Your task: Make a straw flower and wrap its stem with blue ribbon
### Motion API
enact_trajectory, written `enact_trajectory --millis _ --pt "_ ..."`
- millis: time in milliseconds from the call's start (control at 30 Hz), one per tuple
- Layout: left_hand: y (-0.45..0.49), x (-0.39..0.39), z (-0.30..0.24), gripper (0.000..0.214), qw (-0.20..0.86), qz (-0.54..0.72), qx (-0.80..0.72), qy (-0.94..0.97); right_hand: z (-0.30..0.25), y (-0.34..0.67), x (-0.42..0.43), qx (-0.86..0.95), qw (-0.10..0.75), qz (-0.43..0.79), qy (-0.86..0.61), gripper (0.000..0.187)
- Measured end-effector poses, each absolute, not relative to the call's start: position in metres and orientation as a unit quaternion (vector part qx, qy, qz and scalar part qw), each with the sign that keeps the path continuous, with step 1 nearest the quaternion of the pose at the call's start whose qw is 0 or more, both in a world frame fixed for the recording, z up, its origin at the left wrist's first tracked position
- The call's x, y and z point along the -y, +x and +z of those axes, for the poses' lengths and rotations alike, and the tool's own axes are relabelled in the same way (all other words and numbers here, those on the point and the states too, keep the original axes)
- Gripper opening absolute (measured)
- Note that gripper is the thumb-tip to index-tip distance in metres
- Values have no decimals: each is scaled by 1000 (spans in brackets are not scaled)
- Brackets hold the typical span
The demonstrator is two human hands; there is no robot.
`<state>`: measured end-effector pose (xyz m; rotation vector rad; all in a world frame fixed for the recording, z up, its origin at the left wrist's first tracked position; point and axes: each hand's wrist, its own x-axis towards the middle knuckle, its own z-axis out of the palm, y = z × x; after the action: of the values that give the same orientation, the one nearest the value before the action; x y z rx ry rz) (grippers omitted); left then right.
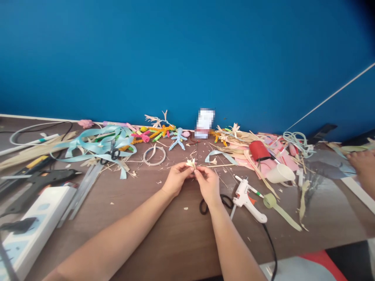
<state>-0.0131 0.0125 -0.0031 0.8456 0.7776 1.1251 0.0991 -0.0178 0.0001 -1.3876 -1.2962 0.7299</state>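
Observation:
A small pale cream flower (pixel 191 162), seemingly made of dried husk or paper strips, is pinched between both hands over the middle of the table. My left hand (pixel 177 177) has its fingertips closed on the flower from the left. From the right, my right hand (pixel 208 183) pinches its base with thumb and forefinger. Black scissor handles (pixel 204 207) show partly behind my right wrist. Just right of that wrist lies a white glue gun (pixel 246 199) with its cord running toward the table's front edge.
Light blue ribbon (pixel 88 142), a clear ring (pixel 154 155) and colourful pipe-cleaner figures (pixel 177 138) lie along the wall. At left are a black glue gun (pixel 43 183) and a power strip (pixel 43 218). A red cup (pixel 259 151) and green tape (pixel 270 200) lie right; another person's hand (pixel 363 164) rests far right.

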Motion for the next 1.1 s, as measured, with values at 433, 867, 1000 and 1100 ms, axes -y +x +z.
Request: enact_trajectory --millis 433,867,1000,1100 --pt "-14 -10 0 18 699 502 -330 387 2 100 19 517 532 358 -568 14" --pt "-16 -11 -4 15 678 482 -310 460 4 104 18 465 531 470 -530 12" --pt "-16 -12 -9 14 668 472 -324 475 4 104 18 449 531 484 -532 11" --pt "-17 -13 -12 14 673 475 -327 463 6 103 18 436 528 496 -534 11"
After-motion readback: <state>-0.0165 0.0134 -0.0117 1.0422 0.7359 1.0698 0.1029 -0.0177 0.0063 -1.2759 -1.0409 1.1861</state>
